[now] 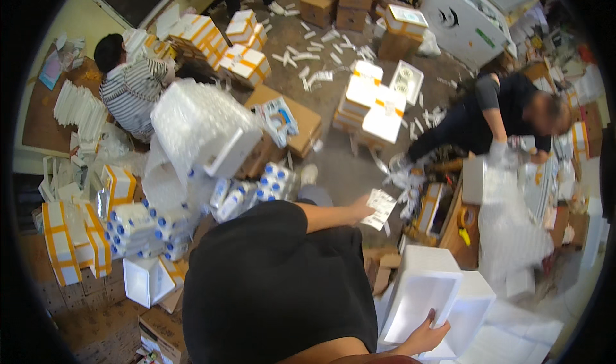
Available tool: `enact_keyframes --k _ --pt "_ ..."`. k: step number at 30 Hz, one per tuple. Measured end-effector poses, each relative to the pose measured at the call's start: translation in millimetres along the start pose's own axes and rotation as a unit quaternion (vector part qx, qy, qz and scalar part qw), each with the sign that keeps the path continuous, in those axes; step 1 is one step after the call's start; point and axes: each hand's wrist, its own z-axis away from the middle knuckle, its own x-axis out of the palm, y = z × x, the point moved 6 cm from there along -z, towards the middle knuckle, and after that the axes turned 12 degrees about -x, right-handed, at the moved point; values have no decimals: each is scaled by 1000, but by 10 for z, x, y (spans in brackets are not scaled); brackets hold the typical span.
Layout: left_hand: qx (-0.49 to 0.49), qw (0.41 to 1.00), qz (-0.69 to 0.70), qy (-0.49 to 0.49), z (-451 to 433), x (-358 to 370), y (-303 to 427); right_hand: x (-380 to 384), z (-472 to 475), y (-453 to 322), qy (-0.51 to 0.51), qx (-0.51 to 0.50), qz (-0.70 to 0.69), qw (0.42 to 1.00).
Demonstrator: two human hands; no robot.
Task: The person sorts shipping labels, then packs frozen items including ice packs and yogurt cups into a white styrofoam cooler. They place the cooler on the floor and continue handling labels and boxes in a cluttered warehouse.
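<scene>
Printed paper labels (pixel 380 209) are held in my left hand (pixel 362 209), out over the floor ahead of me. Down at the lower right, my right hand (pixel 423 336) grips the rim of an open white foam box (pixel 428 272), with the thumb inside and the fingers outside. A second open foam box (pixel 474 299) stands right behind it, touching it. Both boxes are tilted, and the inside of the nearer one looks bare.
Blue-capped bottle packs (pixel 139 227) and a bubble wrap roll (pixel 202 118) lie left. Taped foam boxes (pixel 383 109) stand on the floor ahead among paper strips. One person (pixel 505 109) bends over a bench at right; another in stripes (pixel 132 85) works at left. A tape roll (pixel 466 217) lies right.
</scene>
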Motion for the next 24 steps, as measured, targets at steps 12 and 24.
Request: enact_keyframes --k 12,24 --pt "369 851 279 251 990 -3292 3604 837 -1473 -4852 -29 -452 -374 809" --pt "400 616 -533 421 2379 -3004 5492 1392 -912 -8873 -203 -831 -341 389"
